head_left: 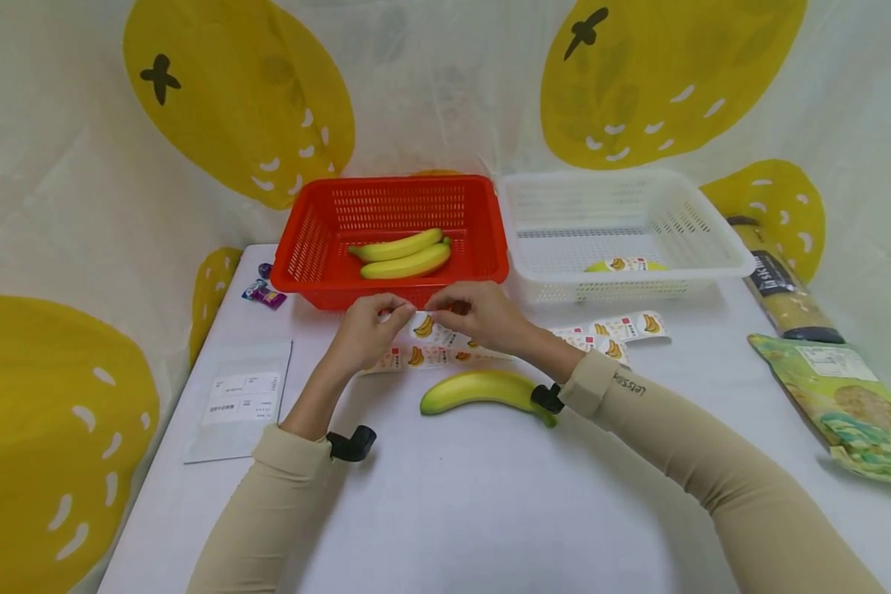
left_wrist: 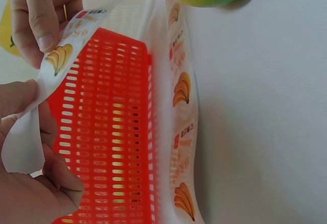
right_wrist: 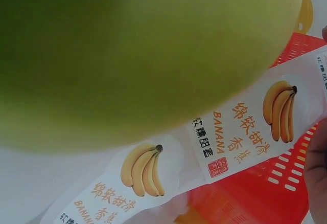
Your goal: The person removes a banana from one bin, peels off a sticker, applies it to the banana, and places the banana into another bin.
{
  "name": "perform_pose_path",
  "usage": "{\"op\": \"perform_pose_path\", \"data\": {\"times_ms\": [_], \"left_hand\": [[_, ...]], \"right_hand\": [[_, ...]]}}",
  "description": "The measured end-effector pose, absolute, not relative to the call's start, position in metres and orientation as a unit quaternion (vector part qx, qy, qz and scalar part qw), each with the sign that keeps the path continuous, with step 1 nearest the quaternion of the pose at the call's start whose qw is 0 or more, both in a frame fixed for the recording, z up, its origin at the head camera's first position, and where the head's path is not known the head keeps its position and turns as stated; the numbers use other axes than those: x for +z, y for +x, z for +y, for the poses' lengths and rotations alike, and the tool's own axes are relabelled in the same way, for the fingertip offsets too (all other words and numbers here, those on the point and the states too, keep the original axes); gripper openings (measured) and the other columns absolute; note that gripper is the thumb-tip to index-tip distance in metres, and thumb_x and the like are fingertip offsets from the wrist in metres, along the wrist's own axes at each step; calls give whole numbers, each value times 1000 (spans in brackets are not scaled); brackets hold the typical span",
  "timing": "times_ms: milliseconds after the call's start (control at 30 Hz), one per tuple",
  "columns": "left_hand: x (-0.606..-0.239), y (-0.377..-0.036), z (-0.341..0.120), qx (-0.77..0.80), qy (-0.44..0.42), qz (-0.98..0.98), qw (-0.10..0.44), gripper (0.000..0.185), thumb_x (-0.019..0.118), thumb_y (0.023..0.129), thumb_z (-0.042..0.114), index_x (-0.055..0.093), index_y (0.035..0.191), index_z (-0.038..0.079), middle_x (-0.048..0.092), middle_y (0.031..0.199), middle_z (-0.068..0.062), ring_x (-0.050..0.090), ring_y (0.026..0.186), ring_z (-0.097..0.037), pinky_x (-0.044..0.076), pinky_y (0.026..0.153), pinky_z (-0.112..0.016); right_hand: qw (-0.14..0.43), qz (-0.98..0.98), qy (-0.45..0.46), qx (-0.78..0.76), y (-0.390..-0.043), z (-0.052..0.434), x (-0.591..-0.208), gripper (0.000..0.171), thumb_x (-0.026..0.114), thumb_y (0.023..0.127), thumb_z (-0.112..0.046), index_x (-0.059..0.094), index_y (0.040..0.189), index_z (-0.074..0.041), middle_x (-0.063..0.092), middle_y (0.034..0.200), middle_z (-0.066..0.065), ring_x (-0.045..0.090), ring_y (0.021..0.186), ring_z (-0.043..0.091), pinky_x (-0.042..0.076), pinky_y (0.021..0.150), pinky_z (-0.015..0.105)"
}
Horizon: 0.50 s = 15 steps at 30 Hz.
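Both hands (head_left: 431, 322) together, fingers (left_wrist: 43, 29) pinching

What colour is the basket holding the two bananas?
Red: the basket with the two bananas is a slotted red plastic one, clearest in the head view.

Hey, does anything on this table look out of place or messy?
Nothing is spilled or damaged. The label strip trails loosely across the table, held up at one end by both hands, and one banana lies outside the baskets.
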<state>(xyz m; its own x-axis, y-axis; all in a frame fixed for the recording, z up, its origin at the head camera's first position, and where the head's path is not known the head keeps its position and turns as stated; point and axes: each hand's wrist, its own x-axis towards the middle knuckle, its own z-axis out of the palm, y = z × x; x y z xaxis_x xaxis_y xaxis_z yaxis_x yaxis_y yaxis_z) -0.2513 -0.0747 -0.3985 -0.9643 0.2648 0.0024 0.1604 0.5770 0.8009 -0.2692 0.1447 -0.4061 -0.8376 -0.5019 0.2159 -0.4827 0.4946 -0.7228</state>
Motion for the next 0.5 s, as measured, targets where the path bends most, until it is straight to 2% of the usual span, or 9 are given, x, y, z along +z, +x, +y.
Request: {"op": "perform_pose_path", "data": {"times_ms": [100,200,500], "left_hand": [[-400,-252,-75,442,119,887,60,29,59,104,30,72,112,6,69,106,-11,54,98,-25,46,87,-38],[-402,-253,-75,439,119,888,61,29,59,104,30,72,111,5,69,106,-11,54,97,-24,45,85,-36],[-409,-255,-76,453,116,880,78,28,60,104,27,71,117,4,70,115,-13,55,104,-26,48,94,-42]], "right_hand": [[12,862,-291,-416,-271,144,-408,15,71,96,-15,77,108,-8,74,92,1,59,79,16,51,71,26],[13,858,-294,-420,-271,144,-410,12,71,95,-12,77,105,-9,74,92,2,60,79,16,52,72,26],[23,862,-285,-418,-271,144,-413,6,70,95,-12,73,100,-9,69,90,3,56,80,17,48,72,24]]}}
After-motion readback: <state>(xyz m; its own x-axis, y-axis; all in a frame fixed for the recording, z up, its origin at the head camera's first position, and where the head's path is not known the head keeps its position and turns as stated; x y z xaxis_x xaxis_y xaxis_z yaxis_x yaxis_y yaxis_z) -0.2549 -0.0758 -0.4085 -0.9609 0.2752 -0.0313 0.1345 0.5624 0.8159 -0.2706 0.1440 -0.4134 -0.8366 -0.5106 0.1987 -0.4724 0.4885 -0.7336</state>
